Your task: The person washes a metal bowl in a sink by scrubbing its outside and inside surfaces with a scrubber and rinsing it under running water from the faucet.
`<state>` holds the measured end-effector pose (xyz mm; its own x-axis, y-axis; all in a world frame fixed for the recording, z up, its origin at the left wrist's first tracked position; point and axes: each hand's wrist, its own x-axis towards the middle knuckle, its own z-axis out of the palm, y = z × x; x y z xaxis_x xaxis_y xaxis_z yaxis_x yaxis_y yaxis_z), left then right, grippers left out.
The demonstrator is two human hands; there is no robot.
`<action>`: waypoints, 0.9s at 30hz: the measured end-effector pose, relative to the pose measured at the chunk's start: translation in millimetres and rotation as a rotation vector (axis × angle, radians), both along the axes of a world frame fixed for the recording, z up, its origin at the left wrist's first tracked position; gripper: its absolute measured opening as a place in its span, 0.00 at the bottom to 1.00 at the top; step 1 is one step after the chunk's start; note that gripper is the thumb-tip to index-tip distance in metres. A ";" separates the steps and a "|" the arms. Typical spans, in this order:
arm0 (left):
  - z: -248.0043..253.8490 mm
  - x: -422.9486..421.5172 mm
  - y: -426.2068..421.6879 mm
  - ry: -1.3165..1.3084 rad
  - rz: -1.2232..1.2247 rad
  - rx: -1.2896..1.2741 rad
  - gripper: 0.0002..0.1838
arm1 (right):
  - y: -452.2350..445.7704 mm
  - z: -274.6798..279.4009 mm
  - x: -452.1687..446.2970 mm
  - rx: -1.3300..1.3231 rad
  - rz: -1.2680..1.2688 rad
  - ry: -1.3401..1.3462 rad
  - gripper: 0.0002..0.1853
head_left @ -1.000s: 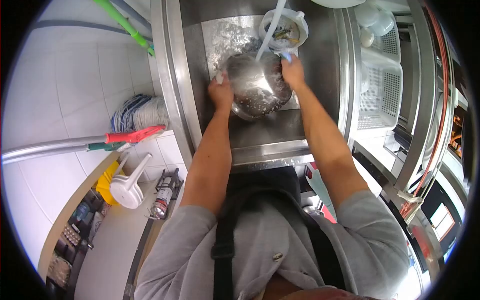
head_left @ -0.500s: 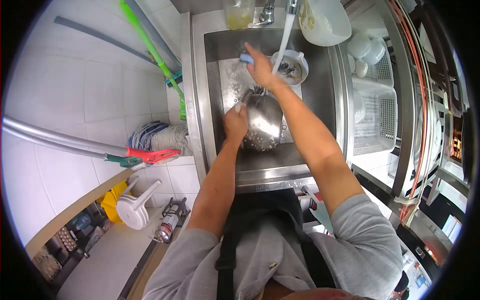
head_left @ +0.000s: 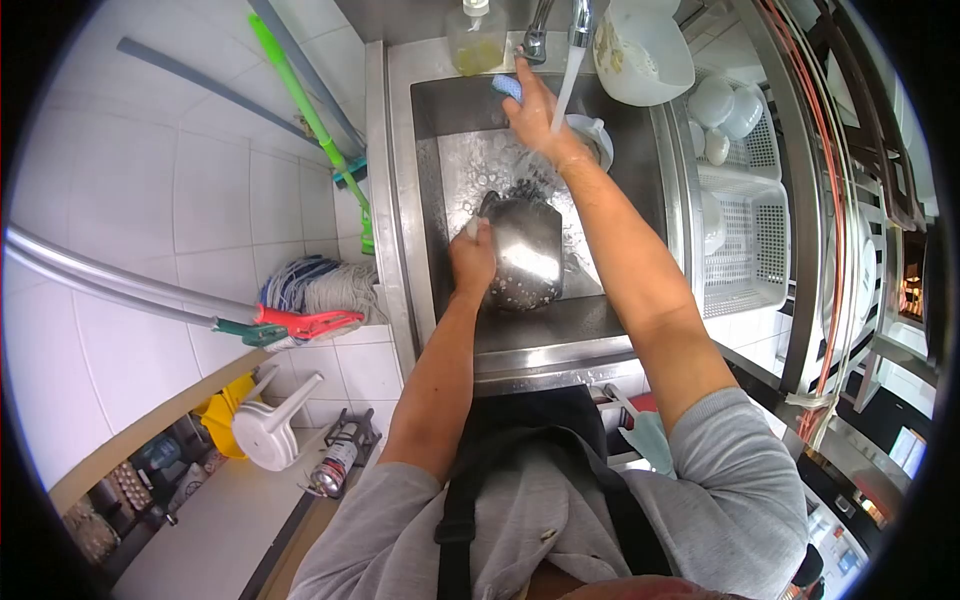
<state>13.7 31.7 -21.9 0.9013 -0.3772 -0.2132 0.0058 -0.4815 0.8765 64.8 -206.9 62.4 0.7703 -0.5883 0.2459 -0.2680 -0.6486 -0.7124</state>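
Observation:
A dark metal pan point(head_left: 527, 250) with foam spots is tilted in the steel sink point(head_left: 460, 345). My left hand point(head_left: 473, 255) is closed on the pan's handle at its left side. My right hand point(head_left: 535, 110) reaches to the faucet lever point(head_left: 534, 45) at the back of the sink, a finger at the lever, with a blue sponge point(head_left: 508, 88) held in its fingers. Water runs from the spout point(head_left: 580, 25) over my right wrist. Partly behind that wrist sits a white bowl point(head_left: 597, 140).
A soap bottle point(head_left: 477, 40) stands behind the sink's back left corner. At the back right is a large white container point(head_left: 643, 55). White baskets point(head_left: 742, 245) with bowls lie right of the sink; mop handles and a mop head point(head_left: 325, 290) are on the left.
My right hand has moved from the pan's right side up to the faucet. The pan has turned and narrowed in view, still in my left hand. The view has shifted toward the faucet.

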 end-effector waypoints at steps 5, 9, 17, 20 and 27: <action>18.9 5.0 -8.7 -0.059 0.064 -0.018 0.25 | -8.4 -3.8 -2.6 -0.060 0.009 -0.014 0.38; 20.1 18.3 -20.4 -0.120 0.093 -0.031 0.21 | -20.2 13.4 -9.7 -0.041 0.053 -0.053 0.36; -2.2 31.3 -31.6 -0.103 0.203 -0.063 0.24 | 65.6 -49.2 -57.2 -0.129 0.112 0.328 0.23; -3.7 23.5 -15.5 -0.236 0.127 0.021 0.24 | 100.2 -39.0 -110.1 -0.054 0.051 0.206 0.23; -49.1 -7.8 1.0 0.433 0.490 -0.146 0.31 | 49.4 -119.2 -128.9 0.170 -0.093 0.063 0.19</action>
<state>5.9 32.7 -71.0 0.8200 0.0019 -0.5723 0.5599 -0.2100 0.8015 -64.1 -157.5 -56.9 0.7216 -0.6864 0.0903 -0.3685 -0.4912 -0.7893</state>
